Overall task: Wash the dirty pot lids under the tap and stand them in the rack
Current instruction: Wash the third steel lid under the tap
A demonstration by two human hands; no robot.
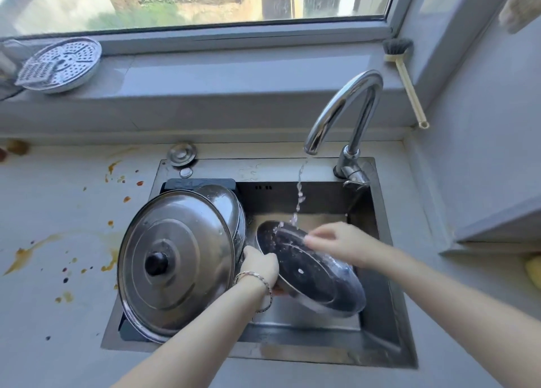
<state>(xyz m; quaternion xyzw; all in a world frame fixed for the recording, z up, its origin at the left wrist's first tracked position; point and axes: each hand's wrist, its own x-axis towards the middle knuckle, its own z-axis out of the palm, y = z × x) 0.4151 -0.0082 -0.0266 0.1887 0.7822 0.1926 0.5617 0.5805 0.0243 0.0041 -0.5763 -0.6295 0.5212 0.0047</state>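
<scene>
Over the sink (392,273), the held lid (310,270) is tilted with its underside upward, its upper edge directly beneath the tap (348,106). The water stream (298,197) is running and strikes the lid near that upper edge, with droplets spread across the dark inner face. The left hand (259,266) is at the lid's lower left edge, its fingers curled round the rim and gripping it; a bracelet (257,282) sits on that wrist. The right hand (342,241) lies over the lid's upper right rim. Its fingers (314,237) are motion-blurred but appear stretched out flat and resting on the metal rather than clasping it. At the left side of the sink, a dark rack (199,184) holds two further items. A large lid (175,264) with a black knob (156,264) leans on edge, its domed side toward the camera. A second lid (225,203) stands just behind it, mostly hidden. The left hand is just beside the right edge of the large lid. The grey surface (58,314) left of the sink carries orange-brown spills and dark spots. A round metal cap (181,154) sits at the back left corner of the sink. On the window ledge, a perforated steamer plate (63,64) rests at the far left, and a pale-handled brush (405,77) leans in the right corner, bristles up.
</scene>
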